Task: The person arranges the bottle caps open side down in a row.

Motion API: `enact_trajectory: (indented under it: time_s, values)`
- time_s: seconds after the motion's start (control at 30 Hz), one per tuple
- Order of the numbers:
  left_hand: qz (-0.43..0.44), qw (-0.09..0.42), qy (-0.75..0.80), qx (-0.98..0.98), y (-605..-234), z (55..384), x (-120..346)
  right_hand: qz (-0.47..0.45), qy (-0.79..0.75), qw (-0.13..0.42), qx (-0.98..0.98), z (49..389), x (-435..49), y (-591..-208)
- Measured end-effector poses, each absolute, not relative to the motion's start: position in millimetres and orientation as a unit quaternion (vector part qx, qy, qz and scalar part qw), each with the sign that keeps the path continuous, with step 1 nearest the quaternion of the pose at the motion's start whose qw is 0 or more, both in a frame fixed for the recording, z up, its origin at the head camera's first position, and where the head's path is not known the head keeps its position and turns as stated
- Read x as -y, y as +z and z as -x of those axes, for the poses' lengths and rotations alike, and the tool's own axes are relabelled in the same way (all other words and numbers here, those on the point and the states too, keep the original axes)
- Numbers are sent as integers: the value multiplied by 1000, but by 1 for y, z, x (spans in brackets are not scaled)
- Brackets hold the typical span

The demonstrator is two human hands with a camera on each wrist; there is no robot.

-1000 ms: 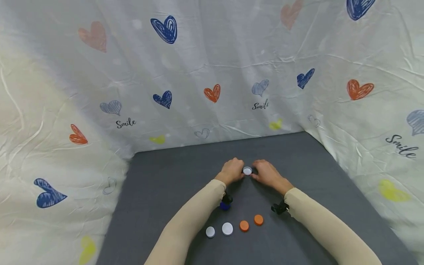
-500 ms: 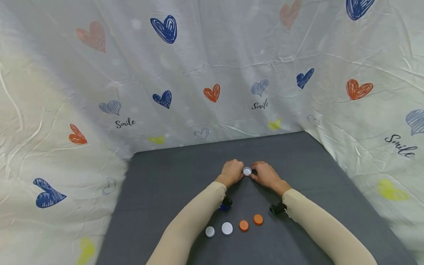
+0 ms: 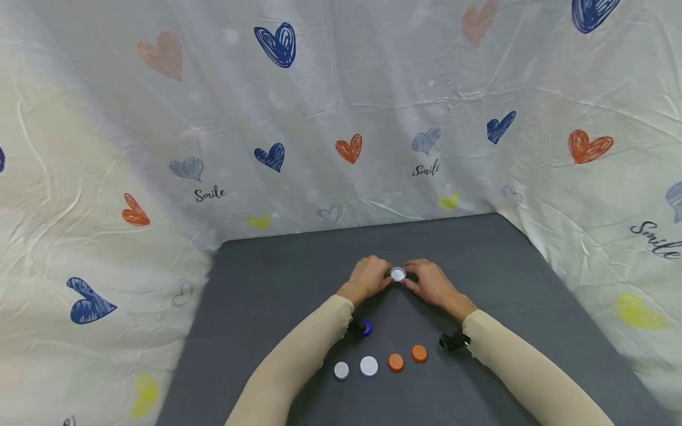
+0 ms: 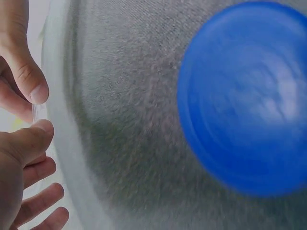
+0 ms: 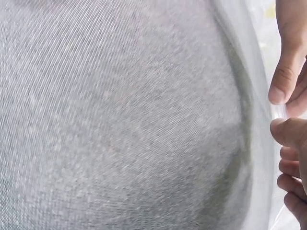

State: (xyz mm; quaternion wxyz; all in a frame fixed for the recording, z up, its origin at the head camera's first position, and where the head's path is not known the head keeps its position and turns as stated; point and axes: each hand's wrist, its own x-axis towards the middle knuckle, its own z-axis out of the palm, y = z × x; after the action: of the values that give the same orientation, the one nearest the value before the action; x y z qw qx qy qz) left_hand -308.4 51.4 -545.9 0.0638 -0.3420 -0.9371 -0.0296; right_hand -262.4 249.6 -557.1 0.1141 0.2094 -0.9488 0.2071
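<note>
A small round thing [image 3: 398,274] with a white middle and a clear rim stands between both hands, far out on the table. My left hand [image 3: 369,277] grips its left side with thumb and fingers. From the right, my right hand [image 3: 430,283] pinches it too. In each wrist view only a clear strip of it [image 5: 278,111] shows between the thumbs; the fingers hide the remainder. A blue bottle cap [image 4: 249,100] lies under the left wrist, partly covered in the head view.
Nearer the body, two white caps [image 3: 369,366] and two orange caps [image 3: 395,362] lie in a loose row on the dark grey table [image 3: 277,296]. A pale cloth [image 3: 319,71] printed with hearts hangs behind the table and along its sides.
My left wrist has shifted slightly left, uncovering more of the blue bottle cap. Both hands stay at the small round thing, and the head view has turned slightly left.
</note>
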Motion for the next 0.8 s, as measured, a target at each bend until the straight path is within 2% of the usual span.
enact_trajectory:
  time_s: [0.37, 0.8]
  values:
    - [371, 124, -40, 919, -522, 293, -26, -242, 224, 156, 931, 253, -238, -539]
    - [405, 168, -67, 896, -493, 272, 9, -315, 254, 224, 886, 241, -222, -516]
